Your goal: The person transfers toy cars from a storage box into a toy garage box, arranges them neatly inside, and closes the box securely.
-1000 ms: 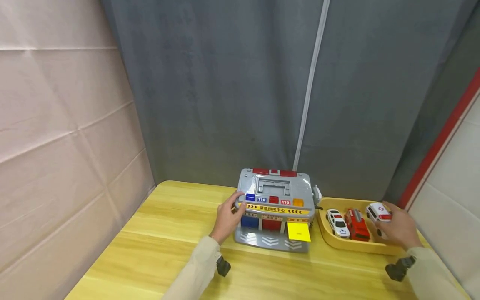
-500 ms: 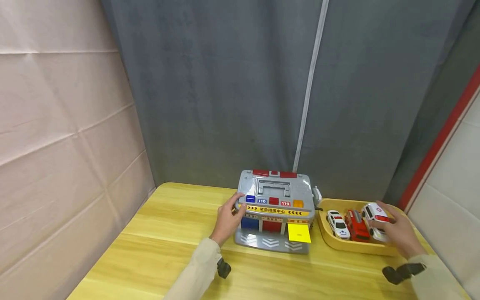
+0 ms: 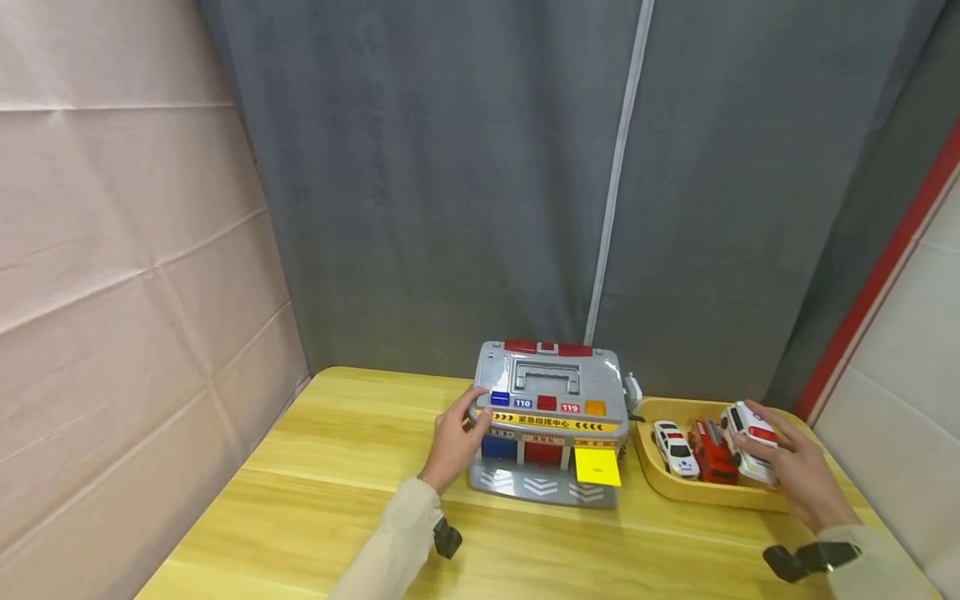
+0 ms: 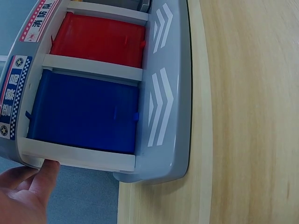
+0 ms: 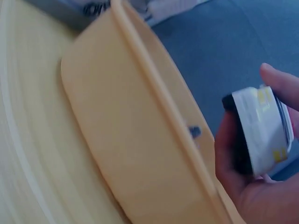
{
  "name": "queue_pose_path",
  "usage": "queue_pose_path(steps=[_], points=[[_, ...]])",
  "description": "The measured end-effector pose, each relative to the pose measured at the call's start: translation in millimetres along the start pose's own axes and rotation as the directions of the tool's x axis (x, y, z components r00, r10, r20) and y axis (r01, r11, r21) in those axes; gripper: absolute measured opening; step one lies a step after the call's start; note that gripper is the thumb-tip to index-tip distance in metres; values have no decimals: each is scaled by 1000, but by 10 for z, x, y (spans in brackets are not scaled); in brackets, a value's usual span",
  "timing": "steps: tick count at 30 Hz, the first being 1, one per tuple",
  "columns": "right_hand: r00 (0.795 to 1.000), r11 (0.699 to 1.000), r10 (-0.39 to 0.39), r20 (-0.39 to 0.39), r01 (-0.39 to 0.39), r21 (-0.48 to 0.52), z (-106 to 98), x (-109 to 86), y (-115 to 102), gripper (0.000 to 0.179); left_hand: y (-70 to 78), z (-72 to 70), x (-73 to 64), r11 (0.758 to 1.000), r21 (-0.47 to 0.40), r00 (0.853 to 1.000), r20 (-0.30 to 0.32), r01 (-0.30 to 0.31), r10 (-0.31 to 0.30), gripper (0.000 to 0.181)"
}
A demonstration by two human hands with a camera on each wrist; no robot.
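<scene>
My left hand [image 3: 453,437] grips the left front corner of the grey toy emergency-station garage [image 3: 543,421], fingers on the roof edge and thumb at the front. The left wrist view shows its blue door [image 4: 84,112] and red door [image 4: 98,41] down; a yellow flap [image 3: 597,467] at the right bay sticks out forward. My right hand [image 3: 806,475] holds a white toy ambulance [image 3: 750,435] by its sides, lifted and tilted. In the right wrist view the ambulance [image 5: 261,128] sits between thumb and fingers, above the yellow tray's rim [image 5: 159,88].
A white toy police car [image 3: 675,450] and a red toy fire truck [image 3: 712,452] lie side by side in the yellow tray [image 3: 712,497], right of the garage. A grey curtain [image 3: 450,183] hangs behind the wooden table [image 3: 337,442]; a white wall [image 3: 907,375] closes the right.
My right hand has raised the ambulance slightly and shifted it left towards the fire truck, turning it a little. My left hand stays on the garage corner.
</scene>
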State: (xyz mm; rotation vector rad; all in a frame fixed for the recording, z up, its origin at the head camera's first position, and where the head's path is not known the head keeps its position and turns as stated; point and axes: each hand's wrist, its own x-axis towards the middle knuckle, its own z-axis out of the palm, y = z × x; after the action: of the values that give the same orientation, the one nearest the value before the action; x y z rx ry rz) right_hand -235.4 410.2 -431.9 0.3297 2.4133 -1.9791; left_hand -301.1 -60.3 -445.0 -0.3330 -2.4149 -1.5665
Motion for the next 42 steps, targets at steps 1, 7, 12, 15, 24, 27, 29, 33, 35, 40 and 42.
queue_pose_path(steps=[1, 7, 12, 15, 24, 27, 29, 33, 35, 40, 42], points=[[1000, 999, 6, -5, -6, 45, 17, -18, -9, 79, -3, -1, -3, 1000, 1, 1000, 0, -1, 1, 35], [999, 970, -1, -46, 12, 242, 163, -159, -80, 61, -7, -4, -7, 1000, -9, 1000, -12, -16, 16, 34], [993, 920, -116, -9, 111, 375, 289, -281, -108, 41, -4, -1, -3, 1000, -2, 1000, -7, -14, 14, 34], [974, 879, -215, 69, 163, 448, 348, -346, -118, 45, -2, -1, -4, 1000, -2, 1000, -6, -13, 13, 34], [934, 878, -343, 98, 282, 386, 541, -509, -125, 57, 19, -9, -7, 1000, -5, 1000, -7, -13, 13, 34], [939, 879, -339, 60, 293, 376, 609, -557, -102, 52, 14, -5, -11, 1000, -4, 1000, -9, -12, 12, 35], [946, 877, -324, 28, 289, 383, 655, -591, -81, 45, 15, -4, -15, 1000, -8, 1000, -8, -12, 12, 35], [965, 874, -259, -39, 251, 416, 751, -664, -54, 32, 18, -12, -22, 1000, -10, 1000, -7, -14, 14, 35], [973, 874, -221, -60, 225, 432, 796, -703, -42, 29, 24, -14, -23, 1000, -10, 1000, -9, -14, 14, 35], [979, 808, -202, -23, 180, 562, 903, -797, -1, 30, 30, -8, -19, 1000, -6, 1000, -11, -8, 8, 33], [964, 733, -265, 32, 180, 656, 951, -829, 17, 34, 28, -3, -14, 1000, -5, 1000, -8, -7, 7, 33]])
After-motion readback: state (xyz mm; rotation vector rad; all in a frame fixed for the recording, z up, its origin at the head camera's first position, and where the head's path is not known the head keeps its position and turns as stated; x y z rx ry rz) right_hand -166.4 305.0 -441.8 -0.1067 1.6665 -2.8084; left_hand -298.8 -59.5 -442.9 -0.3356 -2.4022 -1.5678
